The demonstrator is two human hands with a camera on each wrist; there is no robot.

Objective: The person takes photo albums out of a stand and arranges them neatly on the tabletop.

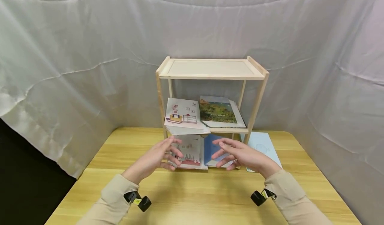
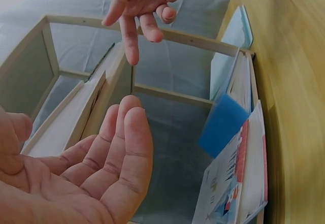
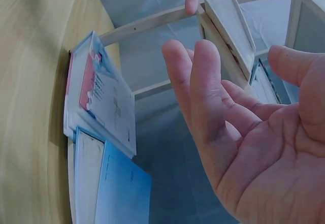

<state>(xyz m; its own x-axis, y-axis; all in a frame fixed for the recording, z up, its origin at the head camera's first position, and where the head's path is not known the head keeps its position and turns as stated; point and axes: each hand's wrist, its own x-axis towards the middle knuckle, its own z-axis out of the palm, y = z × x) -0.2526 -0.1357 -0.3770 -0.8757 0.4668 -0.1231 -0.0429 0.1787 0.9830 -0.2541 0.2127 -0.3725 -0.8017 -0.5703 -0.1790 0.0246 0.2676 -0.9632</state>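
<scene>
Both hands hover in front of a small wooden shelf (image 1: 211,68), palms toward each other and fingers loosely bent, with nothing held. My left hand (image 1: 157,155) is nearest the white illustrated book (image 1: 192,148) on the bottom tier. Before the blue book (image 1: 211,148) beside it is my right hand (image 1: 247,155), partly covering that book. On the middle tier, white books with a room drawing (image 1: 183,115) lie at the left, their front edge sticking out past the board. A book with a tree picture (image 1: 217,111) lies on others to their right.
A pale blue book or folder (image 1: 264,148) lies on the wooden table (image 1: 192,198), by the shelf's right legs. Grey cloth (image 1: 135,35) hangs behind and along both sides. A black area (image 1: 27,178) shows at the lower left.
</scene>
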